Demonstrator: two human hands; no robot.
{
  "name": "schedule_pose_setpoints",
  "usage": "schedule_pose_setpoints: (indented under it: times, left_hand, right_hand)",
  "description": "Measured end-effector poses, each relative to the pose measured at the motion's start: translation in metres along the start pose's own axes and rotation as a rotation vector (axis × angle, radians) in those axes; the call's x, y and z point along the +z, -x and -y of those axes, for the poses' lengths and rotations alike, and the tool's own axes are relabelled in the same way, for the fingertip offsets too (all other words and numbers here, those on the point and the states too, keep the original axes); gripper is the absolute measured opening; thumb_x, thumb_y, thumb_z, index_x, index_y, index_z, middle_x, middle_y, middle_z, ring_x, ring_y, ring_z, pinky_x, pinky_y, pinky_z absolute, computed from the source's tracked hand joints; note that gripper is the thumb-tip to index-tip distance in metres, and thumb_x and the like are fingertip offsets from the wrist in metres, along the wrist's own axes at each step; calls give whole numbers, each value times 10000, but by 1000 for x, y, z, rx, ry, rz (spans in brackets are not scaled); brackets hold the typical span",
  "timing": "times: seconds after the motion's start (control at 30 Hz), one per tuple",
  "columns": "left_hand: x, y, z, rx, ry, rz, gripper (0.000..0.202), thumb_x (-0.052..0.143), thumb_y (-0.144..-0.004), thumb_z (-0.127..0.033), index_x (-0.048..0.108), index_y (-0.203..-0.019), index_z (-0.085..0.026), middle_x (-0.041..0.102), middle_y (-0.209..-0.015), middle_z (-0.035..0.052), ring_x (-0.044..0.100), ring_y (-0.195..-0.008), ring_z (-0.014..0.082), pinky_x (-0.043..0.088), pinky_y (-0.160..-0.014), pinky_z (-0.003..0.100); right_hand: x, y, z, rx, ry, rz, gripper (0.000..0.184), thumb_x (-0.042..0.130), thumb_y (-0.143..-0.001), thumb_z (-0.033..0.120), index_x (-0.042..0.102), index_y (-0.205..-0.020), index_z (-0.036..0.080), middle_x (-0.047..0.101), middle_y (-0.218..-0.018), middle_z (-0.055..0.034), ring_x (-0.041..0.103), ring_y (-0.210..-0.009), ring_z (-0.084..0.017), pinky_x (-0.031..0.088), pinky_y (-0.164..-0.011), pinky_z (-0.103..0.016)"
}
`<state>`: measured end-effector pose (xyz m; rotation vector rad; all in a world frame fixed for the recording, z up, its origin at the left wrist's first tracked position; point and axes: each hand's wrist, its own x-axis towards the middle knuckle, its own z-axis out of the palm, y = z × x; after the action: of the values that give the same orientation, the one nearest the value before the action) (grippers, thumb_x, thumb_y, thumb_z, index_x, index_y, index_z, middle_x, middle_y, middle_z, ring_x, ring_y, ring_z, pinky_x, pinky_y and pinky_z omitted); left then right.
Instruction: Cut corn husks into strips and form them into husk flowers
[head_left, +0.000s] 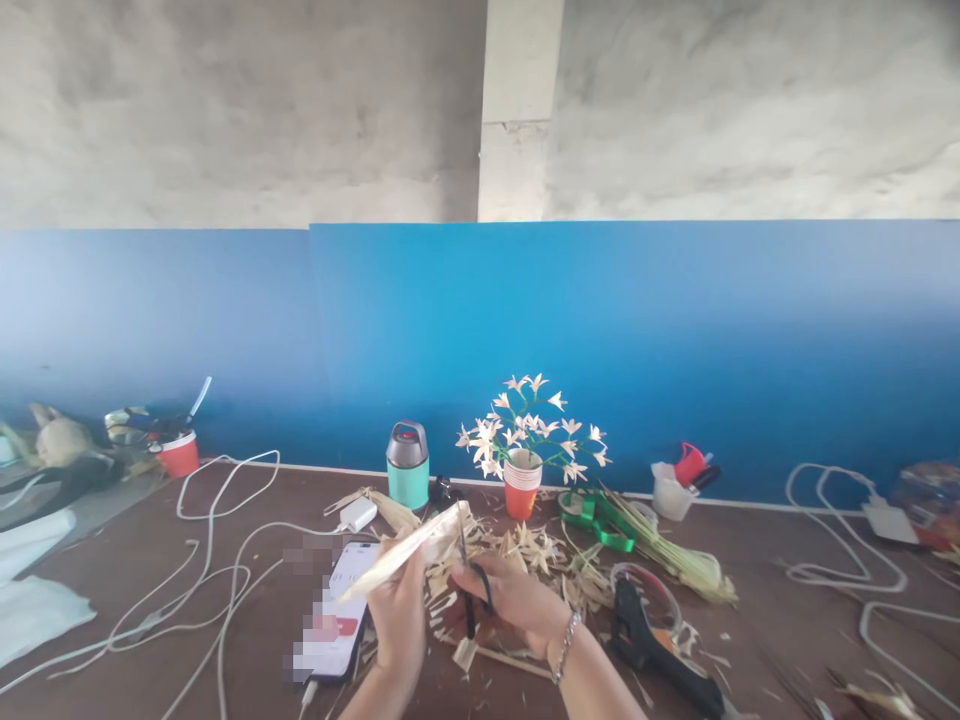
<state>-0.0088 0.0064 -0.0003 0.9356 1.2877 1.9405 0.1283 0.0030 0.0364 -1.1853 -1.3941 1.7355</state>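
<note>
My left hand [399, 612] is closed on a long pale corn husk [405, 550], which slants up to the right. My right hand [517, 600] grips black-handled scissors [470, 600], their blades pointing up at the husk's right end. Whether the blades touch the husk I cannot tell. Behind my hands, a stack of red and white paper cups [522, 485] holds pale star-shaped flowers [525, 425] on green stems. Cut husk scraps [532, 548] lie scattered around and beneath my right hand.
A phone [337, 610] lies left of my left hand. Beyond it stand a charger [358, 514] and a turquoise flask [408, 470]. To the right are a black glue gun [652, 640], green ribbon [600, 515], a husk bundle [675, 555] and a white cup [672, 495]. White cables [217, 560] loop across the left.
</note>
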Motion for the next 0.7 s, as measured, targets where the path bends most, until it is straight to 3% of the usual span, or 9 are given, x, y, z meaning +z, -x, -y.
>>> schedule_pose_setpoints:
  times: [0.23, 0.47, 0.7]
  left_hand:
    - [3, -2, 4, -252, 110, -72, 410, 712, -662, -443, 723, -861, -85, 739, -880, 124, 666, -885, 309, 541, -746, 376]
    - [7, -10, 6, -299, 307, -182, 369, 729, -698, -349, 672, -986, -126, 706, -1035, 128, 672, -930, 267, 573, -763, 331]
    - [9, -12, 3, -335, 345, -260, 336, 733, -703, -299, 646, -980, -131, 679, -1095, 118, 664, -951, 235, 597, -698, 272]
  right_hand:
    - [6, -4, -2, -2, 146, -80, 358, 630, -699, 502, 527, -725, 160, 598, -467, 17, 512, -388, -87, 309, -351, -162]
    - [14, -6, -4, -58, 214, -142, 288, 618, -703, 444, 579, -751, 163, 552, -415, 39, 464, -347, -95, 225, -312, -178]
    - [14, -11, -13, -74, 244, -155, 229, 605, -699, 365, 622, -829, 177, 554, -404, 43, 493, -339, -121, 271, -307, -184]
